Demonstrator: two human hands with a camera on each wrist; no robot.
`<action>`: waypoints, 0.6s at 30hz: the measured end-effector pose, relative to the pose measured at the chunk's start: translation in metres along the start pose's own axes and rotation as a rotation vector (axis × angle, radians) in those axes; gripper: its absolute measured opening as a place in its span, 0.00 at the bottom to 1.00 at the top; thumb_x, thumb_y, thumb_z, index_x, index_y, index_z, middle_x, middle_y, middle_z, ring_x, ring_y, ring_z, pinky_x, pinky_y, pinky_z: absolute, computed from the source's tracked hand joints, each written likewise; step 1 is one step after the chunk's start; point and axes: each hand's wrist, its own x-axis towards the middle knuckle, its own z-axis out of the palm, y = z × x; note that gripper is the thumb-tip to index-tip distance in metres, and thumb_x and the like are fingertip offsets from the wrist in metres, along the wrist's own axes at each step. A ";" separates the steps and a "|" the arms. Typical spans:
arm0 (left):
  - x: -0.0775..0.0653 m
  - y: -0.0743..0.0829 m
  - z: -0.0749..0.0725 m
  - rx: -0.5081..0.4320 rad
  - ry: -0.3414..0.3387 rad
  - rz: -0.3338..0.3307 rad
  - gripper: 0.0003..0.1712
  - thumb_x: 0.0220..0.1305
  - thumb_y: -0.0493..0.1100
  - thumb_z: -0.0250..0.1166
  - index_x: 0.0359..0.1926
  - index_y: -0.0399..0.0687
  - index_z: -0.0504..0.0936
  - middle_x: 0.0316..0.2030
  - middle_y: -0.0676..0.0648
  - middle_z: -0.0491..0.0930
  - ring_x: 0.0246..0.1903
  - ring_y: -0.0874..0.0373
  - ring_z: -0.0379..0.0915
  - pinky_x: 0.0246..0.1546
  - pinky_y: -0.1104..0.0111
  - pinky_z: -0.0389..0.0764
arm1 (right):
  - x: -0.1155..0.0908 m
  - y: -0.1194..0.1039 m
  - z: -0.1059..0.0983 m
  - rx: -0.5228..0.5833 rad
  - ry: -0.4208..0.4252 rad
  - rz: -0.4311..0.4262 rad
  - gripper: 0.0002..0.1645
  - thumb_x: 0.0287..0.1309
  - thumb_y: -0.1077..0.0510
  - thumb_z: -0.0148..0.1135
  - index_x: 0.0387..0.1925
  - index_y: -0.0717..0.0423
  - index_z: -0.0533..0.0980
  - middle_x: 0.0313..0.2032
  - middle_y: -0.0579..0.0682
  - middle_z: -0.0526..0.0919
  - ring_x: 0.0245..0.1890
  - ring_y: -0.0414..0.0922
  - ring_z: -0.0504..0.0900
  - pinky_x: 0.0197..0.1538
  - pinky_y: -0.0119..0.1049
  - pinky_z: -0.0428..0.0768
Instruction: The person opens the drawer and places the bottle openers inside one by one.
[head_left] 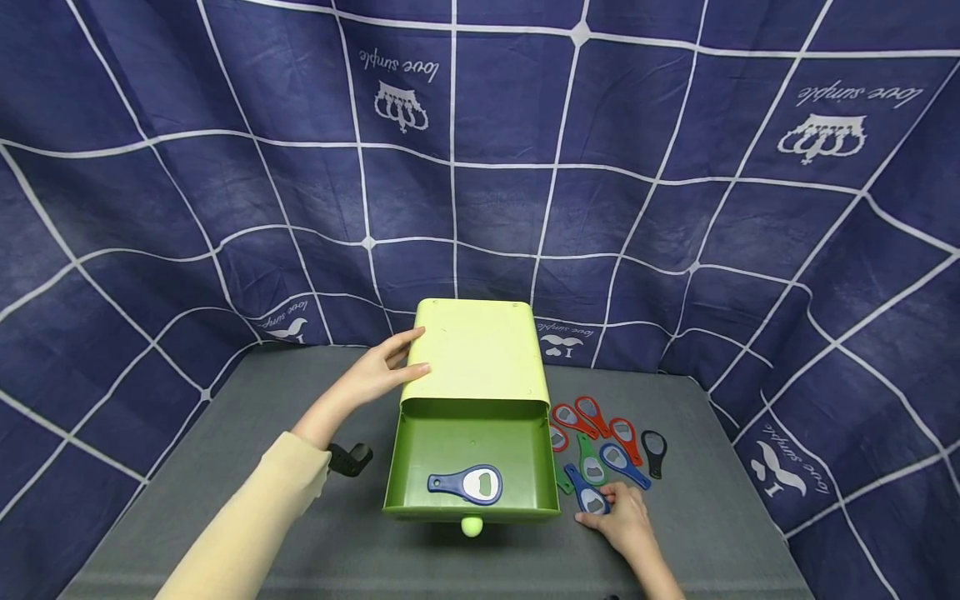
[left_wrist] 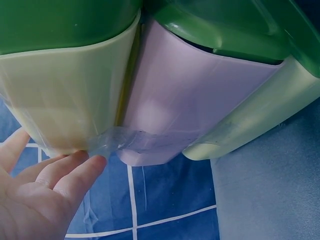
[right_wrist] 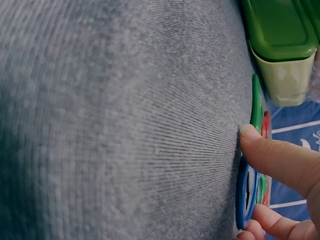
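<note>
A drawer unit with a pale yellow-green top stands mid-table, its green top drawer pulled out by its round knob. Inside that drawer lies one dark blue bottle opener. My left hand rests its extended fingers and thumb against the unit's upper left edge. At the table surface right of the drawer, my right hand has thumb and fingers at opposite edges of a blue bottle opener, pinching its round end. The right wrist view shows this opener edge-on between thumb and fingers.
Several red openers, a green opener, another blue opener and a black opener lie right of the unit. A pink casing shows below the top level. A patterned blue curtain hangs behind the grey table.
</note>
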 end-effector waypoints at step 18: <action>0.000 0.001 0.001 -0.001 0.004 -0.002 0.44 0.67 0.43 0.66 0.77 0.43 0.54 0.77 0.36 0.46 0.75 0.37 0.44 0.72 0.48 0.59 | 0.000 -0.008 0.000 -0.026 -0.028 0.020 0.31 0.36 0.54 0.83 0.40 0.59 0.73 0.35 0.58 0.74 0.37 0.53 0.73 0.36 0.49 0.75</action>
